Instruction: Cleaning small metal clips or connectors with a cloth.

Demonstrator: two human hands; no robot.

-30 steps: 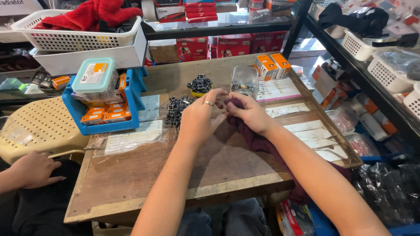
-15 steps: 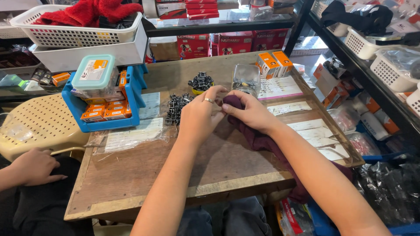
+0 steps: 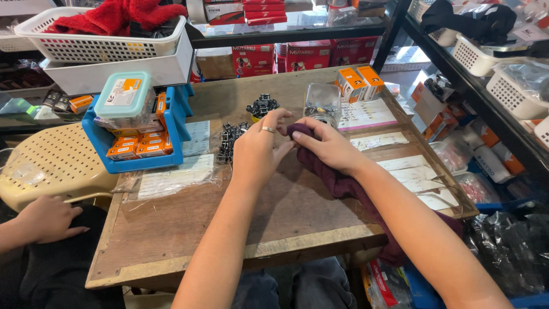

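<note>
left hand (image 3: 258, 150): fingertips pinched at maroon cloth (image 3: 337, 182) | right hand (image 3: 327, 146): clasping cloth | clear jar (image 3: 322, 104) at 12 o'clock | wooden table (image 3: 189, 229)

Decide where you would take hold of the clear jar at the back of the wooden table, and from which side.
Grip the clear jar around its upper wall, coming from the far right. It seems to stand upright; the right hand with the dark red cloth crowds its near side, and the orange boxes stand close on its right.
</note>
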